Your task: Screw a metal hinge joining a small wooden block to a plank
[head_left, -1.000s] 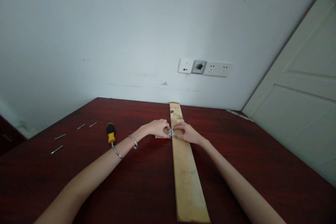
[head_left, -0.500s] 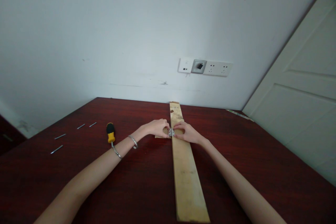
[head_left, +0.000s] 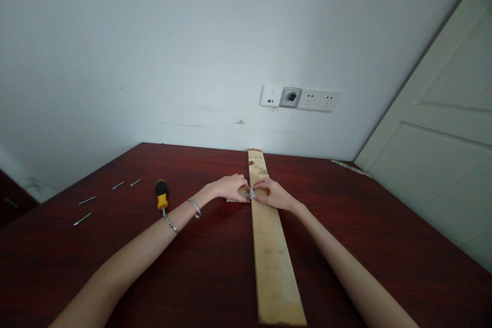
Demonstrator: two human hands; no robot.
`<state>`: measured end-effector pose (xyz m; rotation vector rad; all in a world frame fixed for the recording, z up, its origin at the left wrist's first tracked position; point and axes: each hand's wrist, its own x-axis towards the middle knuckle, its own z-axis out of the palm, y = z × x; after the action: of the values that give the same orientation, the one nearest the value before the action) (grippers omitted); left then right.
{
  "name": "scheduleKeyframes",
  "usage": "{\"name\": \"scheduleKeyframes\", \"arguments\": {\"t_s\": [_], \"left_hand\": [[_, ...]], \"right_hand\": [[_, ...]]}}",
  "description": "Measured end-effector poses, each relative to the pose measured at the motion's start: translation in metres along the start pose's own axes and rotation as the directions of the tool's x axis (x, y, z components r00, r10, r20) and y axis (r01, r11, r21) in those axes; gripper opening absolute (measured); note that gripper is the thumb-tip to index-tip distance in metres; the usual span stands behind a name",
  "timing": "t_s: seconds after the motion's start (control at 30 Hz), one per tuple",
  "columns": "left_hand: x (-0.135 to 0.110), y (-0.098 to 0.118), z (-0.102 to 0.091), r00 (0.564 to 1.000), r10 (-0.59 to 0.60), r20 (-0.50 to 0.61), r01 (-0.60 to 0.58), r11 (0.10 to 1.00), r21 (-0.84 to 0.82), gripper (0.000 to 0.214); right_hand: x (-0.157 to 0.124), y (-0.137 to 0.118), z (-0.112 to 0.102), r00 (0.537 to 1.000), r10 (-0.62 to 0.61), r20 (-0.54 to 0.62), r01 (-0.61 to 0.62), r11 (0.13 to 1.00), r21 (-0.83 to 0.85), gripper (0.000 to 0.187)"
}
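Observation:
A small metal hinge [head_left: 251, 193] sits at the left edge of a long wooden board [head_left: 274, 256]. My left hand [head_left: 232, 185] is closed on its left side, with thumb and fingers curved to a pinch. From the other side my right hand [head_left: 277, 195] pinches the hinge, its fingers resting over the board. Partly under my left hand lies a shorter piece of wood [head_left: 231, 200], butting against the board's left side. The fingertips cover parts of the hinge.
A yellow and black screwdriver [head_left: 162, 195] lies left of my left forearm. Farther left are several loose metal bits [head_left: 82, 219] on the dark red table [head_left: 184, 277]. Behind the table stands a white wall with a socket panel [head_left: 317, 100]; a white door [head_left: 442, 128] is at right.
The hinge's left leaf has tilted and shows less of its pale face. Both hands stay in nearly the same place, and the board has not visibly moved.

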<state>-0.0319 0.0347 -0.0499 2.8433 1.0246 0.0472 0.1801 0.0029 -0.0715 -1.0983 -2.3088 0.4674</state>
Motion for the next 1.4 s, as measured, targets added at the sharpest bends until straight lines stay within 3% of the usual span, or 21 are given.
{"name": "scheduleKeyframes", "arguments": {"t_s": [0.37, 0.73, 1.4], "left_hand": [[0.0, -0.006, 0.001, 0.999, 0.015, 0.041, -0.015, 1.0, 0.002, 0.057], [-0.003, -0.004, -0.005, 0.999, 0.017, 0.041, -0.014, 0.997, -0.08, 0.047], [-0.002, -0.008, -0.004, 0.997, 0.052, 0.052, -0.05, 0.998, -0.035, 0.047]], "right_hand": [[0.0, -0.001, -0.001, 1.0, -0.005, 0.002, 0.005, 1.0, 0.006, 0.025], [-0.001, 0.0, 0.0, 1.0, -0.009, -0.017, 0.009, 1.0, 0.005, 0.025], [-0.001, 0.001, -0.001, 1.0, -0.007, -0.004, 0.007, 1.0, -0.006, 0.027]]}}
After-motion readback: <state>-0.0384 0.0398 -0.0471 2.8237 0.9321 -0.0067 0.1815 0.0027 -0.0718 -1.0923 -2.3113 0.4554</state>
